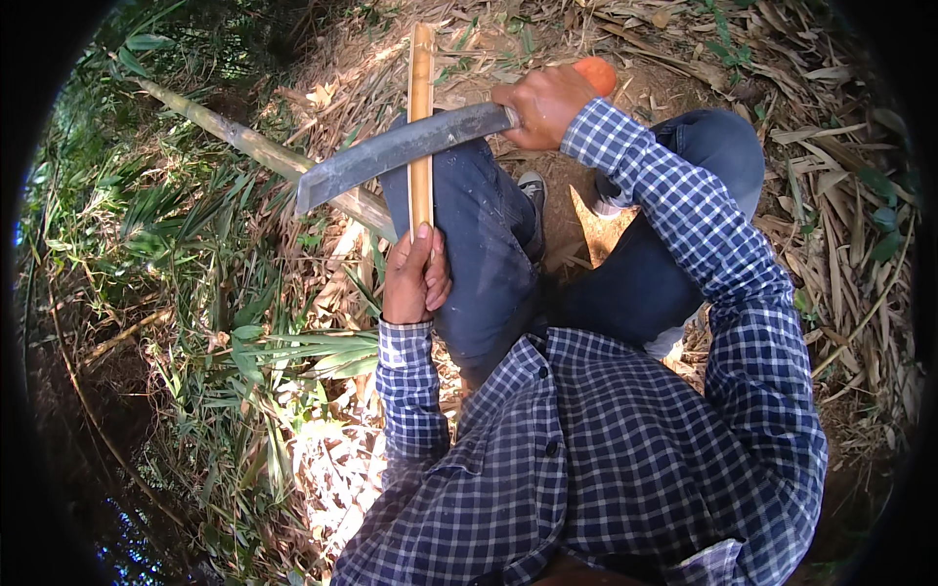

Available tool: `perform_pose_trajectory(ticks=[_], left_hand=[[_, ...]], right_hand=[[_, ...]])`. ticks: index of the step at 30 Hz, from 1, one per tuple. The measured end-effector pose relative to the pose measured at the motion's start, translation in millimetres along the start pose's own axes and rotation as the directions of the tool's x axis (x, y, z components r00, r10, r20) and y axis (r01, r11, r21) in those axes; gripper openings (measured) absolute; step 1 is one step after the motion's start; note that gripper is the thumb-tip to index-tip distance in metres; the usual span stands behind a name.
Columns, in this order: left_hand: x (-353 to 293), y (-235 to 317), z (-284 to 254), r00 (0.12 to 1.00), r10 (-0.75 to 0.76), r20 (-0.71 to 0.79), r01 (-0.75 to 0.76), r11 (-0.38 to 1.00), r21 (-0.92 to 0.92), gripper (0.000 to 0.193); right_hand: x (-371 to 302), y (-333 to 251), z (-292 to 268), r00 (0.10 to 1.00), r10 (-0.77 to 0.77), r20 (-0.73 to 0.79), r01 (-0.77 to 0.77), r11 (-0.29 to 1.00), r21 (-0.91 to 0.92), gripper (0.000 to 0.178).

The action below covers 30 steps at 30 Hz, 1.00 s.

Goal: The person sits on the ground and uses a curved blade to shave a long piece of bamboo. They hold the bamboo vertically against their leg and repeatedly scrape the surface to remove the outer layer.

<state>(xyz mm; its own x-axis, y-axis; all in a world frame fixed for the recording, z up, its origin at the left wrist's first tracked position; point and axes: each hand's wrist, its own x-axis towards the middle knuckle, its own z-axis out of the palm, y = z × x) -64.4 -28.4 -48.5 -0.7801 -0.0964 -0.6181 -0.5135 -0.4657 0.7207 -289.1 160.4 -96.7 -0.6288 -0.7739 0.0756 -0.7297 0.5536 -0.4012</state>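
A split bamboo strip (420, 83), pale yellow on its hollow inner face, points away from me over my left thigh. Its near end is pinched between the thumb and fingers of my left hand (417, 277). My right hand (548, 105) is wrapped round the orange handle (594, 75) of a machete (391, 152). The broad grey blade runs leftward and lies across the strip at about its middle. I cannot tell whether the edge bites into the bamboo.
My bent legs in dark blue trousers (486, 264) are under the work. A long bamboo pole (239, 142) slants from the upper left to my left knee. Green leaves (234, 361) spread on the left; dry bamboo leaves (821, 156) litter the right. Bare soil (562, 210) shows between my feet.
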Motion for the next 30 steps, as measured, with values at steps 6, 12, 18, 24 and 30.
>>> perform_pose_trajectory(ticks=[6, 12, 18, 24, 30], left_hand=[[0, 2, 0, 1.0, -0.011, 0.006, 0.011, 1.0, 0.007, 0.031], [3, 6, 6, 1.0, -0.013, 0.02, 0.013, 1.0, 0.012, 0.031], [-1, 5, 2, 0.999, -0.02, 0.034, 0.019, 0.999, 0.031, 0.033], [1, 2, 7, 0.999, 0.034, -0.032, -0.032, 0.998, 0.056, 0.031], [17, 25, 22, 0.976, 0.117, -0.182, -0.073, 0.97, 0.233, 0.032]], right_hand=[[12, 9, 2, 0.989, 0.143, 0.032, -0.143, 0.99, 0.017, 0.021], [15, 28, 0, 0.967, 0.256, -0.005, -0.256, 0.967, 0.007, 0.025], [6, 22, 0, 0.998, 0.068, -0.015, -0.069, 0.995, -0.069, 0.032], [20, 51, 5, 0.855, 0.517, -0.041, -0.503, 0.846, 0.177, 0.047], [-12, -24, -4, 0.995, 0.094, 0.038, -0.099, 0.978, 0.183, 0.034]])
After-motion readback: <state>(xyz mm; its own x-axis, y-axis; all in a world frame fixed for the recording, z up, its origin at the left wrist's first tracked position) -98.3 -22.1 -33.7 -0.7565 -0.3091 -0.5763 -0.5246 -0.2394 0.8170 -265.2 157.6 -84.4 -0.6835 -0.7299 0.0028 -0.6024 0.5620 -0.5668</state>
